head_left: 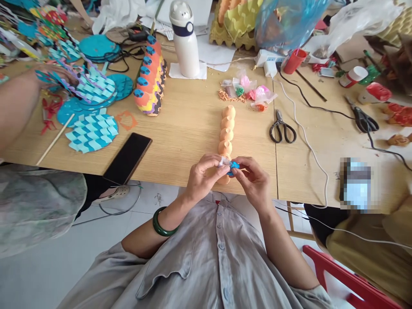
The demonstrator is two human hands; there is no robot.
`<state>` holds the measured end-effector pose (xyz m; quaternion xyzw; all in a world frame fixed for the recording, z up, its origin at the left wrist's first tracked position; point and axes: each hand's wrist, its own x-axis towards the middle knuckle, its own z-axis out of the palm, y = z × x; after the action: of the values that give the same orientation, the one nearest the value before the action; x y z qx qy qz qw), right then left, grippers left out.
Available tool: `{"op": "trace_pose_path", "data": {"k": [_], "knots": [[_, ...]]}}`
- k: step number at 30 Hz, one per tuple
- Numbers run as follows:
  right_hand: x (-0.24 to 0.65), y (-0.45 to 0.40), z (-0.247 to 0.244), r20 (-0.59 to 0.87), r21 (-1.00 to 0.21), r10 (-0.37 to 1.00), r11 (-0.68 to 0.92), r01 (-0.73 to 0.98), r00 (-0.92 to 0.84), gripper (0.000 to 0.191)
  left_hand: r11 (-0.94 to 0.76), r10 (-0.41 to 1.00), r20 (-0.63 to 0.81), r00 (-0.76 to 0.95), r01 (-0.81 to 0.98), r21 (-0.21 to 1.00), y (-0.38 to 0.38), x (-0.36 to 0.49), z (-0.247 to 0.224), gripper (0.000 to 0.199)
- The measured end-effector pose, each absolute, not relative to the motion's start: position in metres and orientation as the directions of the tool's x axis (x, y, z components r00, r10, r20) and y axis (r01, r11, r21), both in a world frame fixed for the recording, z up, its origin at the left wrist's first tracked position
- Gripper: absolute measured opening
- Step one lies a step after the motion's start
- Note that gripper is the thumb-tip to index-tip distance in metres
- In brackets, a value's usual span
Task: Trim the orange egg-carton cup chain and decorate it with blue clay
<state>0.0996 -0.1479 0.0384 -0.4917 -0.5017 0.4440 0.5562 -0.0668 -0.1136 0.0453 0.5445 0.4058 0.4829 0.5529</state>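
Note:
A small clear plastic bag [224, 162] is pinched between the thumb and fingers of my left hand [203, 175]. Soft blue clay [234, 165] shows at the bag's right end, where my right hand [255, 182] grips it with thumb and index finger. Both hands are close together, over the near end of an orange egg-carton strip [226, 134] that lies lengthwise on the table. Fingers and clay hide part of that near end. Beyond the strip lie small bags of coloured clay [246, 88] and orange crumbs.
Black-handled scissors [282, 128] and a white cable [305, 137] lie to the right. On the left are a phone [128, 156], a decorated orange strip [149, 79] and blue woven discs [93, 131]. A white bottle [186, 43] stands behind. Another person's arm [19, 103] reaches in from the left.

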Motion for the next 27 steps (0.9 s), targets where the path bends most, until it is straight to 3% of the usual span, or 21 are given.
{"op": "trace_pose_path", "data": {"k": [3,6,11,17,24,27], "knots": [[0.1,-0.148,0.037,0.065,-0.983,0.996,0.073,-0.168,0.052,0.017,0.148,0.949,-0.074,0.307,-0.225,0.963,-0.115,-0.067,0.044,0.02],[0.101,-0.15,0.037,0.03,-0.979,0.999,0.038,-0.199,0.04,0.016,0.243,0.929,-0.144,0.34,-0.27,0.932,-0.117,-0.067,0.042,0.024],[0.103,-0.157,0.038,0.077,-0.992,0.992,0.086,-0.089,0.102,0.028,0.063,0.956,-0.018,0.292,-0.146,0.987,-0.121,-0.068,0.046,0.016],[0.107,-0.164,0.044,0.163,-0.975,0.976,0.137,0.177,0.142,0.031,-0.082,0.955,0.098,0.282,-0.067,0.994,-0.121,-0.071,0.053,0.014],[0.101,-0.163,0.047,0.259,-0.953,0.956,0.231,0.194,0.134,0.024,-0.185,0.92,0.183,0.347,-0.028,0.982,-0.119,-0.072,0.063,0.019],[0.1,-0.163,0.043,0.228,-0.969,0.963,0.21,0.13,0.144,0.019,-0.118,0.939,0.131,0.319,-0.059,0.991,-0.12,-0.072,0.063,0.022]]}}
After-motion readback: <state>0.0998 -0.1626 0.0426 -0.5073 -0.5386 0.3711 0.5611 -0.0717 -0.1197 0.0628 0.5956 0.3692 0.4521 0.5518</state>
